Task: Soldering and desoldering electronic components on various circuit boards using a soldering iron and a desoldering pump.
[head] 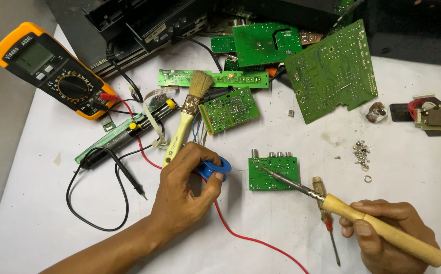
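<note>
Right hand [388,233] clenched around soldering iron [332,200], tip at small board's [274,173] left edge; left hand [187,187] pinching blue spool [215,168].

Left hand [187,185] curled closed, right hand [388,238] fisted, forearms angled inward.

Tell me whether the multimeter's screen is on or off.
Apparently off: the multimeter lies face-up on the table with a blank grey screen, no digits visible. Its dial position is too small to read.
</note>
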